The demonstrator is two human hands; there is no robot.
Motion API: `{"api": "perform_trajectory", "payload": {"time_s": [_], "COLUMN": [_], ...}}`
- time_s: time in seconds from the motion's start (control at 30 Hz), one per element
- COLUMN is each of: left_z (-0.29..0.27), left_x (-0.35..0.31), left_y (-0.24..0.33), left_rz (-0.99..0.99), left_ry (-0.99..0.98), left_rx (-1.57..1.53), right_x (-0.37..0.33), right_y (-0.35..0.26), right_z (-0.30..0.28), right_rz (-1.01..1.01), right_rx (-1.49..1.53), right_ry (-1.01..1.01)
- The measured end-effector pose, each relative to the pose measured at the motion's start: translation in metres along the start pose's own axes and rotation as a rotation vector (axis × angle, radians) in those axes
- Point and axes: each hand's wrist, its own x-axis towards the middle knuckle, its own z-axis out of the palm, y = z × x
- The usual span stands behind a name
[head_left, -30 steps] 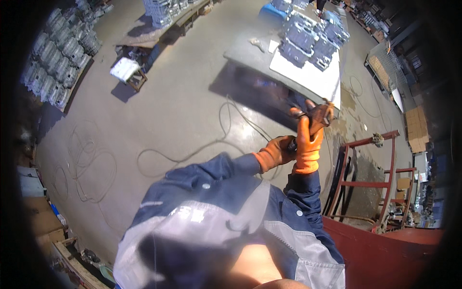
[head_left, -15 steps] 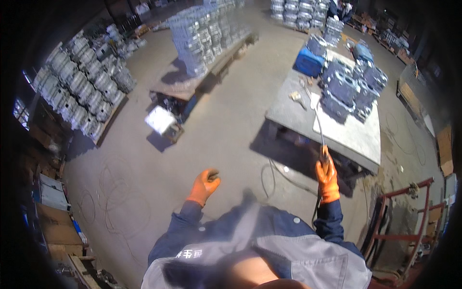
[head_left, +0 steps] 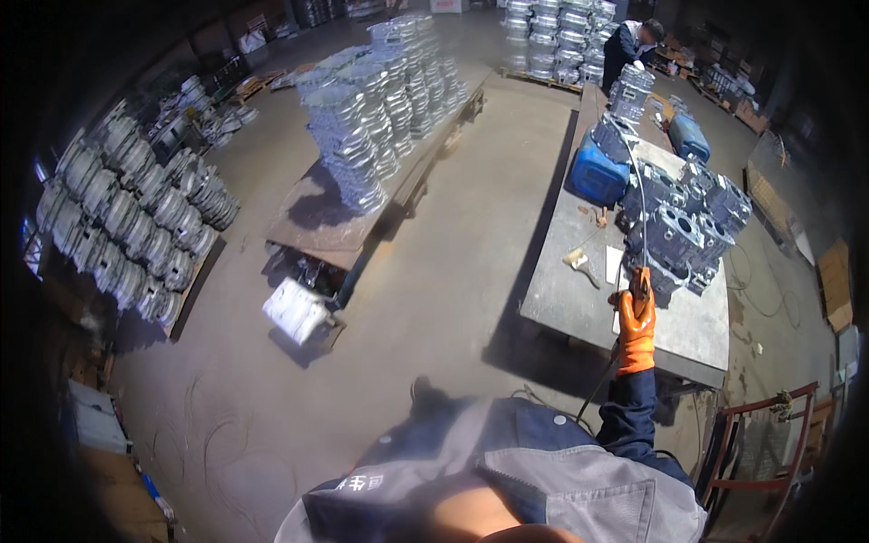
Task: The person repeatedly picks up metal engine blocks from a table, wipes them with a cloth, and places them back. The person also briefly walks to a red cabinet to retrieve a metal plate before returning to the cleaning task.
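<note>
My right hand, in an orange glove, is closed around an air blow gun. Its long thin tube reaches up over the near end of the right table, and a dark hose trails from below my hand. Grey metal housings with round bores stand grouped just beyond the hand. A paint brush lies on the table to the left of them. My left hand is out of sight.
The grey table carries a blue jerrycan and another blue container. Another person stands at its far end. Stacked castings fill a low bench and a left pallet. A red metal frame stands right.
My right hand has moved forward with the blow gun, its tube now beside the housings. My left hand has dropped out of view. The view has tilted up, showing more of the far person.
</note>
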Motion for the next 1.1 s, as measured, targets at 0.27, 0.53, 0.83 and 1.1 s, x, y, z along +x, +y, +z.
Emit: {"api": "perform_trajectory", "payload": {"time_s": [0.27, 0.53, 0.83, 1.1], "left_z": [-0.190, -0.512, -0.827, -1.060], "left_x": [0.169, 0.331, 0.397, 0.457], "left_y": [-0.071, 0.048, 0.226, 0.210], "left_rz": [-0.177, 0.266, 0.653, 0.412], "left_ry": [-0.032, 0.737, 1.161, 1.904], "left_rx": [-0.138, -0.553, -0.713, -0.044], "right_x": [0.070, 0.134, 0.246, 0.385], "right_y": [0.048, 0.103, 0.229, 0.257], "right_z": [0.136, 0.204, 0.221, 0.236], "right_rz": [0.161, 0.235, 0.390, 0.437], "right_rx": [-0.192, -0.094, -0.039, -0.188], "right_ry": [0.153, 0.139, 0.382, 0.475]}}
